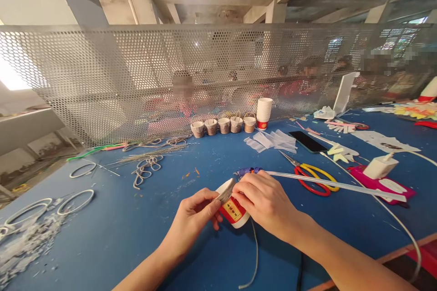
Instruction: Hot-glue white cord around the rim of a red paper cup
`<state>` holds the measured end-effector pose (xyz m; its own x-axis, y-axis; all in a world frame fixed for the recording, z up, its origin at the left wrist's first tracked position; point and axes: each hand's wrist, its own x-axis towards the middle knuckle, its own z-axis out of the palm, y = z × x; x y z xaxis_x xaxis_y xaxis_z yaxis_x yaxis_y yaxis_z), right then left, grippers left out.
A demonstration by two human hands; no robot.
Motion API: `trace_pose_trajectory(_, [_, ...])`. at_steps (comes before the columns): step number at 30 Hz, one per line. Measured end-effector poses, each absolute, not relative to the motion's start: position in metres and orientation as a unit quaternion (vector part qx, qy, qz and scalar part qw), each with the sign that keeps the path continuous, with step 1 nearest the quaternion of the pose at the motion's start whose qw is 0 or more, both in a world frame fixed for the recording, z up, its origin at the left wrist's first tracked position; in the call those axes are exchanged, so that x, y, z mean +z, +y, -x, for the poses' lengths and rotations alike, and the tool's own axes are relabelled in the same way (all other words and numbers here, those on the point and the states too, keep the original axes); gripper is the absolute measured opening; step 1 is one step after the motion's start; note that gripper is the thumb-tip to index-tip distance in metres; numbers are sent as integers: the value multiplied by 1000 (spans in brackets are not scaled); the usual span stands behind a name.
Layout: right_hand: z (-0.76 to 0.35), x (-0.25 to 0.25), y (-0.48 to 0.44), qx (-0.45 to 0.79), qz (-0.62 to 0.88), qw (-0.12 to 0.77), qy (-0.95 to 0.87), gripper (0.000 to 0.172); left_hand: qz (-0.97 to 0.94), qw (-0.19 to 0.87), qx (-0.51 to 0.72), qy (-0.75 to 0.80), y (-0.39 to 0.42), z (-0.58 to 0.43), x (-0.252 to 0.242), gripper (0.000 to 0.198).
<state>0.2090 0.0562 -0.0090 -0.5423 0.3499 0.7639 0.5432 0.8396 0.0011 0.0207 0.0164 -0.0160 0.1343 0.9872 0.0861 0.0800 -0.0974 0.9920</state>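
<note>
By the pinching left hand (200, 209) and the closely curled right hand (264, 195), a tilted paper cup (239, 219) is held over the table (112, 232), grey cord (226, 195) apparently being fixed around its rim, for which steady pressure seems needed, while five handled cups (224, 127), contents unclear, are lined behind.

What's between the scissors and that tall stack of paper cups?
A loose spread of whitish strips lies between the scissors and the stack of paper cups, as the head view shows.
</note>
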Motion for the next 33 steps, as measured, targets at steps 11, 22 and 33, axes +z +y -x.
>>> trace_pose_trajectory(11, [-209, -11, 57, -107, 267, 411, -865, 23, -572, 488, 472, 460, 15, -21, -17, 23])
trace_pose_trajectory(22, [-208, -11, 56, -55, 260, 429, -863, 23, -590, 482, 451, 465, 15, -17, -22, 27])
trace_pose_trajectory(33, [-208, -11, 57, -57, 257, 439, -859, 21, -595, 472, 441, 477, 13, -20, -16, 27])
